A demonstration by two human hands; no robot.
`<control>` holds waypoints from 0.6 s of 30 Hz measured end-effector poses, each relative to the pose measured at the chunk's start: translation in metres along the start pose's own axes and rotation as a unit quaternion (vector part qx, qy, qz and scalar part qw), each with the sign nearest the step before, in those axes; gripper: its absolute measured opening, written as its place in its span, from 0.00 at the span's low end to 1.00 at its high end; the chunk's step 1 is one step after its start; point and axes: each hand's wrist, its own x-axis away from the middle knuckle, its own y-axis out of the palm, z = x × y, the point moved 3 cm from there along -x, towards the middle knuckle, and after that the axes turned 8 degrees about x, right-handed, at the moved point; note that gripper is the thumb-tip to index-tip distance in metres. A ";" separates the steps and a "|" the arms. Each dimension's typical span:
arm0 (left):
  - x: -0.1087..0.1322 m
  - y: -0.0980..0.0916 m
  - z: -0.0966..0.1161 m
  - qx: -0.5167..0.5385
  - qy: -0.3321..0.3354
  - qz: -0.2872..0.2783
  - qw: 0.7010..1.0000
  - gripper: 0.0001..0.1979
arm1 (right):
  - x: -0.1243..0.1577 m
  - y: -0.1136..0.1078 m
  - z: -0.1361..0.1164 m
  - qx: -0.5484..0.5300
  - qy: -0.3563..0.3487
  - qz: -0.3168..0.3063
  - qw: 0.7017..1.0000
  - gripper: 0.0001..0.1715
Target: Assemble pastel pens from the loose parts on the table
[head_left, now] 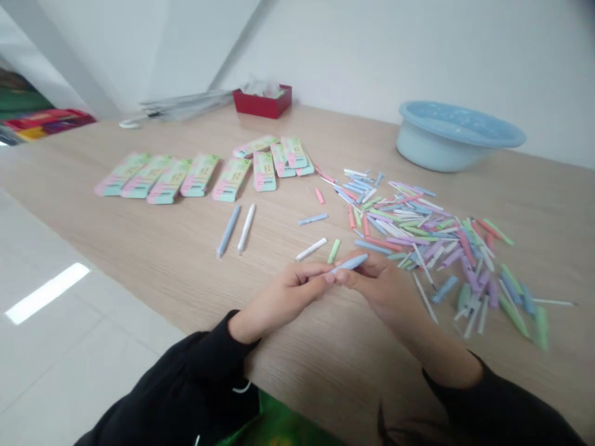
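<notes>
Between my two hands is a light blue pen barrel (352,263), held over the table near its front edge. The fingers of my left hand (297,286) pinch its left end. My right hand (385,288) grips it from the right, thumb along the near side. Just beyond my fingers lie a green pen piece (333,251), a white pen barrel (312,249) and a blue pen piece (313,219). A blue pen (229,231) and a white pen (246,228) lie side by side to the left.
A heap of loose pen parts (418,229) in several colours spreads over the right side. Several pastel packets (170,181) lie in a row at the back left. Behind stand a red box (261,106), a blue basin (437,148) and a folded umbrella (186,106).
</notes>
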 end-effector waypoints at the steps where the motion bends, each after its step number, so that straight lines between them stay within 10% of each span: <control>1: 0.005 -0.009 0.000 -0.035 -0.008 0.029 0.999 0.24 | -0.006 0.008 -0.002 0.018 0.008 -0.016 1.000 0.16; 6: 0.043 -0.091 0.026 -0.241 0.003 0.268 0.933 0.25 | -0.029 0.031 -0.018 0.069 -0.025 -0.033 0.997 0.27; 11: 0.071 -0.181 0.040 -0.403 -0.024 0.435 0.805 0.17 | -0.015 0.016 -0.031 0.243 -0.042 -0.099 0.964 0.10; 18: 0.045 -0.202 0.004 -0.548 -0.115 0.414 0.718 0.19 | 0.030 -0.002 -0.019 0.397 -0.032 -0.113 0.910 0.09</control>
